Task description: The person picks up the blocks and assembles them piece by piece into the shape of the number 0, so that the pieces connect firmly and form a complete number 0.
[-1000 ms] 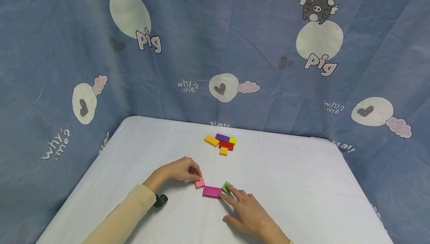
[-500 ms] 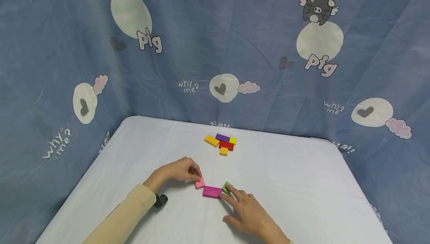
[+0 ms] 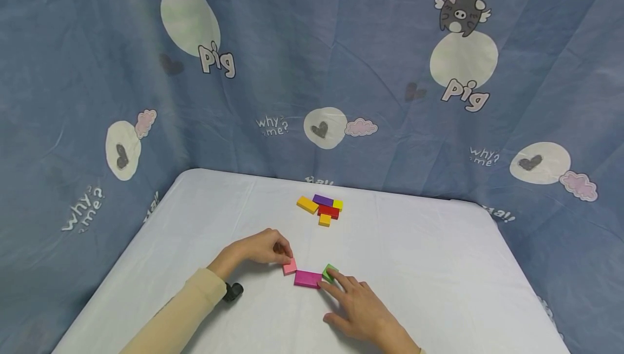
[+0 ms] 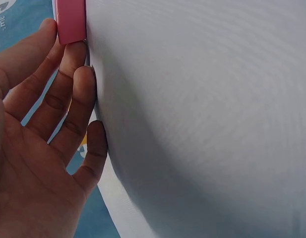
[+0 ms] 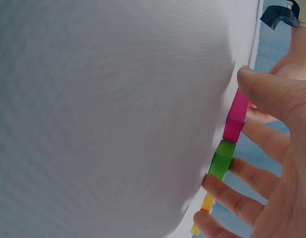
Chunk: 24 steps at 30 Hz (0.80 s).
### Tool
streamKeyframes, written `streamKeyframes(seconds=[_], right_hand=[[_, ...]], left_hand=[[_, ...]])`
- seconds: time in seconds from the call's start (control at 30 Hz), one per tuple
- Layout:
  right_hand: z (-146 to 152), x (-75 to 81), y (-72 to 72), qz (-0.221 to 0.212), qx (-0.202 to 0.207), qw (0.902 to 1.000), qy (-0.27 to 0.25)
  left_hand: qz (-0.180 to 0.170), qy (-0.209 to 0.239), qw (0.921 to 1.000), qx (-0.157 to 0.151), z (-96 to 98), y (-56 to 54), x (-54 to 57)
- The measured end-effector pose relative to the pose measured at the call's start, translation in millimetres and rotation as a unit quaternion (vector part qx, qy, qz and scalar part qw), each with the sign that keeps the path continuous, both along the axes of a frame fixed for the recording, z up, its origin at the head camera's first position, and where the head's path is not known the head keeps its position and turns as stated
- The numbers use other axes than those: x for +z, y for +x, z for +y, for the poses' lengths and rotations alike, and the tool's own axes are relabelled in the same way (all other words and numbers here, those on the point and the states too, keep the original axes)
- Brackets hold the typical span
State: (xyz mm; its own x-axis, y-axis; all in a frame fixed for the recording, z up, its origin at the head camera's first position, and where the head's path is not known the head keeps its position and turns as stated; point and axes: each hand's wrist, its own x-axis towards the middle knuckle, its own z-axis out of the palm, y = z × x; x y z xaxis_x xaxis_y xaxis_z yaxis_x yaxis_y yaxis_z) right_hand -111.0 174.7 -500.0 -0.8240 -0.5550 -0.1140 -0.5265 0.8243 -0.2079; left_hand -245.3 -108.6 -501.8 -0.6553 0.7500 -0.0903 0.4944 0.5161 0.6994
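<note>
My left hand (image 3: pixel 262 246) pinches a small pink block (image 3: pixel 290 269) low on the white tabletop, its thumb and index finger at the block. The left wrist view shows the thumb along one side of the pink block (image 4: pixel 72 22), other fingers trailing below it. Right beside it lies a longer magenta block (image 3: pixel 306 279), its left corner close to the pink one. A small green block (image 3: pixel 325 274), turned at an angle, meets the magenta block's right end. With fingers spread, my right hand (image 3: pixel 362 310) touches the magenta and green blocks with its index and middle fingertips.
Farther back, a cluster holds an orange block (image 3: pixel 307 204), a purple block (image 3: pixel 323 200), a yellow block (image 3: pixel 338 204), a red block (image 3: pixel 328 211) and a small orange-yellow block (image 3: pixel 324 220). A blue patterned curtain (image 3: pixel 380 72) hangs behind the white table (image 3: pixel 429 267).
</note>
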Motion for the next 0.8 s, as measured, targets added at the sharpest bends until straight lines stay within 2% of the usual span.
streamKeyframes(seconds=[0.17,0.27,0.47,0.6,0.7,0.8], right_hand=[[0.9,0.1,0.3,0.004,0.001,1.0,-0.004],[0.7,0.4,0.2,0.006,0.002,1.0,-0.005],[0.2,1.1,-0.1,0.001,0.001,1.0,-0.003],[0.2,0.6,-0.1,0.002,0.001,1.0,-0.004],[0.2,-0.2,0.1,0.004,0.002,1.0,-0.004],[0.3,-0.5,0.2,0.005,0.002,1.0,-0.002]], left_hand=[[0.003,0.008,1.0,0.001,-0.4,-0.9,0.4],[0.017,0.014,0.9997,0.01,-0.8,-3.0,0.5],[0.066,0.025,0.9956,0.062,-0.7,-9.4,-2.3],[0.101,0.033,0.9906,0.086,0.4,-13.3,-3.7],[0.123,0.021,0.9882,0.089,1.1,-15.4,-4.5],[0.133,-0.011,0.9863,0.098,1.8,-16.7,-4.7]])
